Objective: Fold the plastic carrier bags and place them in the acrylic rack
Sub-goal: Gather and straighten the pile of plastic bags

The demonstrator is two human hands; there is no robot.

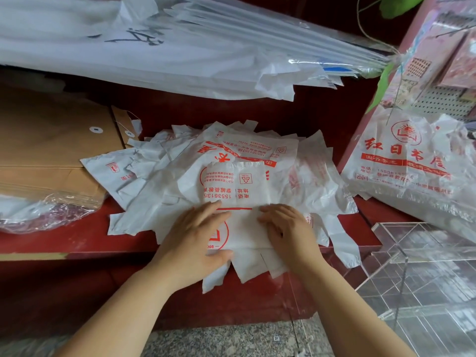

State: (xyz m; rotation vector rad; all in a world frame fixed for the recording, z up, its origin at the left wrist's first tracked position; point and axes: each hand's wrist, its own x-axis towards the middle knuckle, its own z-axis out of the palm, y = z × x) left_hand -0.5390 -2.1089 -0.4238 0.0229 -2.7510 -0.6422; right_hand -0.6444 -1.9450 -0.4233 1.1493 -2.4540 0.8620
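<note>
Left grip [195,239] and right grip [288,231] lie palm-down, side by side, fingers nearly straight, pressing down.

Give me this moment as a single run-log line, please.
step: folding | left hand: pressing bag | right hand: pressing same bag | bag: partly folded, on loose pile | rack: right, apart from hands

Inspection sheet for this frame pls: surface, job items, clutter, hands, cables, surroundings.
surface: red counter, its middle covered by bags.
job's things: loose pile of printed carrier bags; partly folded bag on top of it; acrylic rack at lower right, beside the counter.
clutter: brown envelopes and clear wrap at left; packed bags leaning at right.
grippers: left hand and right hand both press flat on the partly folded bag.
cables: nothing seen.
surroundings: bundle of white sheets above; speckled floor below.
</note>
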